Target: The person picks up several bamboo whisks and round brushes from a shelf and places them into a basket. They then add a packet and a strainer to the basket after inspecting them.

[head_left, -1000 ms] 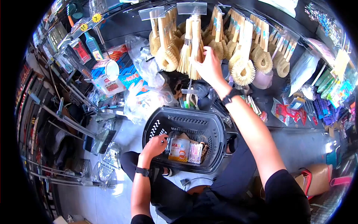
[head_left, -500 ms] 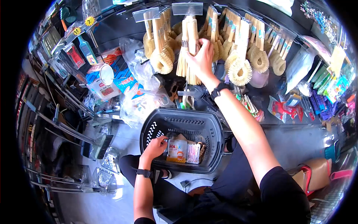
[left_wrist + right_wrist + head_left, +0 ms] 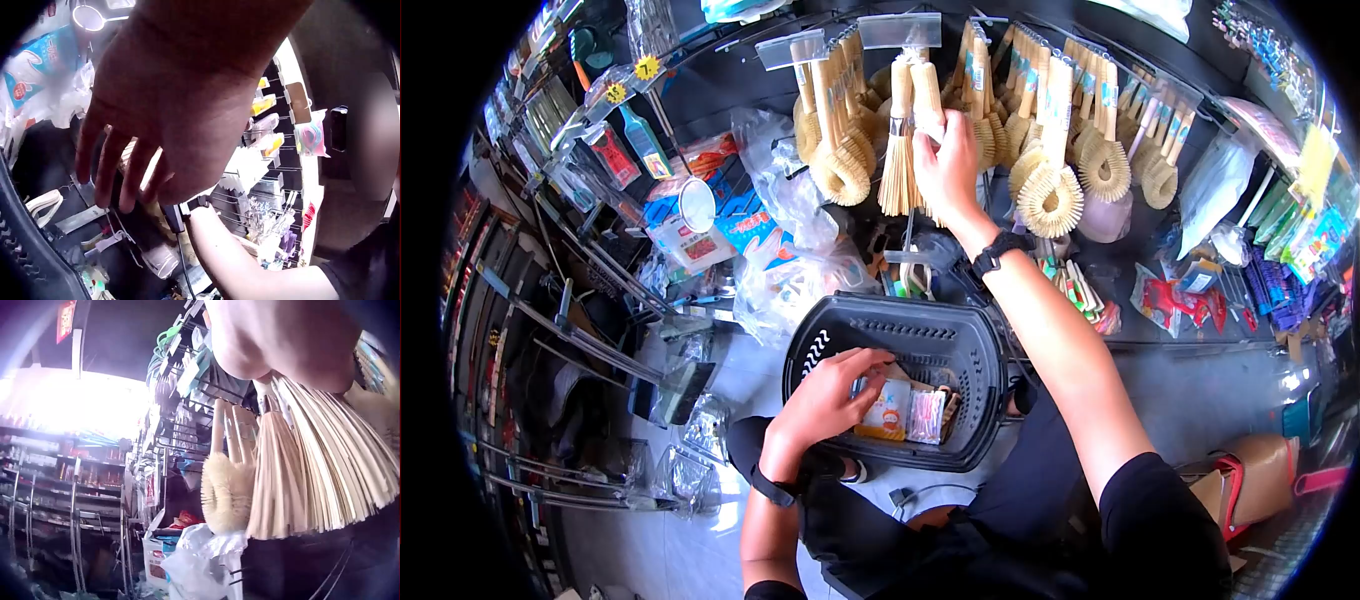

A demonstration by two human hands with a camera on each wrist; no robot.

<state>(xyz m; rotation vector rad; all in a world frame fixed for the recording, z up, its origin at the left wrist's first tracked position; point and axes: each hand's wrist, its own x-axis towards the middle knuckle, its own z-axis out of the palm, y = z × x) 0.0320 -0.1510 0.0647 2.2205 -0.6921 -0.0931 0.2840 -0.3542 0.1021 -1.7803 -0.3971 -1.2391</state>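
In the head view my right hand (image 3: 950, 165) is raised to the display rack. It grips the right one of two hanging bamboo whisk brushes around its upper part, and the hand hides much of it. The right wrist view shows that brush's splayed bristles (image 3: 344, 456) below the hand, beside the second bamboo whisk brush (image 3: 275, 481). My left hand (image 3: 825, 400) hovers over the left side of a black shopping basket (image 3: 978, 360), its fingers extended and loose. Inside the basket lie an orange-and-white packet (image 3: 885, 415) and a packet of thin striped sticks (image 3: 926, 412).
Round-headed brushes (image 3: 1055, 195) hang in rows on both sides of the whisk brushes. Clear plastic bags (image 3: 790, 290) bulge at the basket's far left. Metal rack bars (image 3: 580, 335) stick out on the left. A brown box (image 3: 1260, 480) stands at the right.
My right hand has closed around the bamboo whisk brush that it was reaching beside. My left hand has moved off the basket's left side, with its fingers now spread over the packets.
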